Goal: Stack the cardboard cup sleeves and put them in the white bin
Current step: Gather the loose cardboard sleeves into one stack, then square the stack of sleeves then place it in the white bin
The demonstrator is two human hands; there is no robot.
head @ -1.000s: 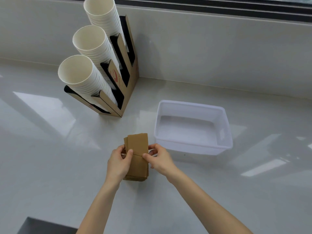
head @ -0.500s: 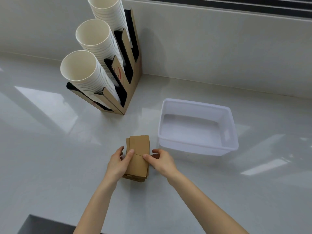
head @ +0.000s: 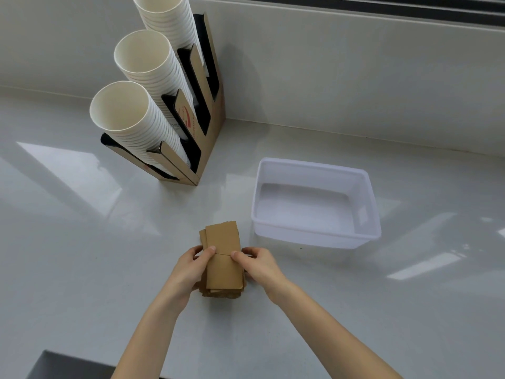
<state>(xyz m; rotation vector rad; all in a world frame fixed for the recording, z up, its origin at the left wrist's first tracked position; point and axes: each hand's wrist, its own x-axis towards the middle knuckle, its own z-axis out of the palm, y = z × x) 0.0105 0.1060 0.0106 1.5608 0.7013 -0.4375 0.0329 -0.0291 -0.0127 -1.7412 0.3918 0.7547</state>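
A stack of brown cardboard cup sleeves (head: 222, 258) lies flat on the white counter in the middle of the view. My left hand (head: 188, 270) grips its left edge, thumb on top. My right hand (head: 259, 265) grips its right edge, thumb on top as well. The lower sleeves stick out a little at the far left corner and at the near end. The white bin (head: 369, 203) stands to the right of the stack, a short gap away, with nothing inside it.
A cardboard cup dispenser (head: 210, 132) holding three tilted stacks of white paper cups (head: 131, 116) stands at the back left against the wall. A dark object (head: 68, 366) shows at the bottom left edge.
Both hands stay on the stack's sides. The stack has shifted slightly toward me and looks more squared. The camera has tilted a little.
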